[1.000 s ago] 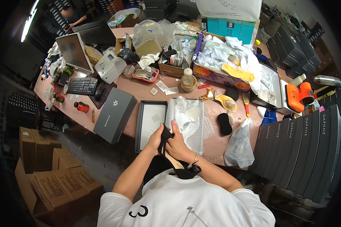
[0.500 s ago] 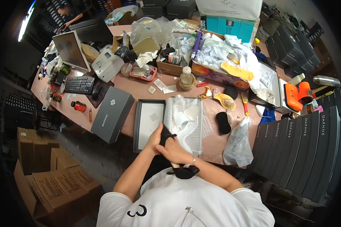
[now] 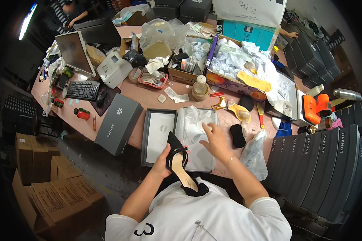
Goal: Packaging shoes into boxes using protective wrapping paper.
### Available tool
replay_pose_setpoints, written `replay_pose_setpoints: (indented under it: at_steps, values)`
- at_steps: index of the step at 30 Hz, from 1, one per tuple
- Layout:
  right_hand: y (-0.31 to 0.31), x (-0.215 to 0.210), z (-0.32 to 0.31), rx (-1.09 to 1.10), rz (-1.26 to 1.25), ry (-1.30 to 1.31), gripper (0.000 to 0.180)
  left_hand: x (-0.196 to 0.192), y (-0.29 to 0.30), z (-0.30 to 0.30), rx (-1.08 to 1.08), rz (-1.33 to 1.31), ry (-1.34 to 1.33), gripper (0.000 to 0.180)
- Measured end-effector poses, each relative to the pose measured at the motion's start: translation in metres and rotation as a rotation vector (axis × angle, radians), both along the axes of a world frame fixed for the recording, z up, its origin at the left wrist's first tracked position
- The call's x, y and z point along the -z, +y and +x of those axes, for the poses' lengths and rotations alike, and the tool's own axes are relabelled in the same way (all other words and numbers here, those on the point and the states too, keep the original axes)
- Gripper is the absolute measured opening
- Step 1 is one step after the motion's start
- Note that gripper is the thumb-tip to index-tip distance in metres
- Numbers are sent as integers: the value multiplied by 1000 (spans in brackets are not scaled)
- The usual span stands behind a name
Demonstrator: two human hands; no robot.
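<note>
My left hand [image 3: 163,164] holds a black high-heeled shoe [image 3: 180,164] with a tan insole, toe pointing away from me, just over the table's near edge. My right hand [image 3: 215,139] hovers open, fingers spread, over crumpled white wrapping paper [image 3: 197,132] lying in an open shoe box [image 3: 181,116]. The box's grey lid [image 3: 160,135] lies upside down to the left of the paper, next to my left hand.
A closed grey shoe box [image 3: 118,123] lies left of the lid. A black insole [image 3: 238,135], a clear plastic bag [image 3: 254,154], a tan insole [image 3: 238,111] and a bottle [image 3: 200,85] sit nearby. Stacked dark boxes [image 3: 321,160] rise on the right; cardboard cartons [image 3: 48,188] stand lower left.
My hands have come apart. The right hand let go of the shoe and moved up over the wrapping paper; the left hand now holds the shoe alone.
</note>
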State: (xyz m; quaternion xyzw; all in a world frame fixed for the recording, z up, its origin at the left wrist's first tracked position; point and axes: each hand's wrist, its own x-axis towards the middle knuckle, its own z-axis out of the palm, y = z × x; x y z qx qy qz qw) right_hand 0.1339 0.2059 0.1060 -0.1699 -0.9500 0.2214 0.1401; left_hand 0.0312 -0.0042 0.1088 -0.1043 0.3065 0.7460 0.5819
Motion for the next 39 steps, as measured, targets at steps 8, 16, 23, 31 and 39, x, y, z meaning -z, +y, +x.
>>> replay_pose_setpoints:
  at_steps: [8,16,23,31,39]
  values:
    - [51,58,-20,-65,200,-259,61,9,-14,40,-45,-156,9,63]
    - [71,67,-41,-161,344,-278,29,-3,-5,32,20,-207,9,60]
    - [-19,-25,-7,-744,130,54,34,-1,-3,29,-31,-126,22,81]
    - [-35,-7,-6,-412,-447,-349,33,17,-21,47,-57,-361,39,42]
    - [28,79,-44,-189,213,-80,31,14,-11,30,-116,-412,3,41]
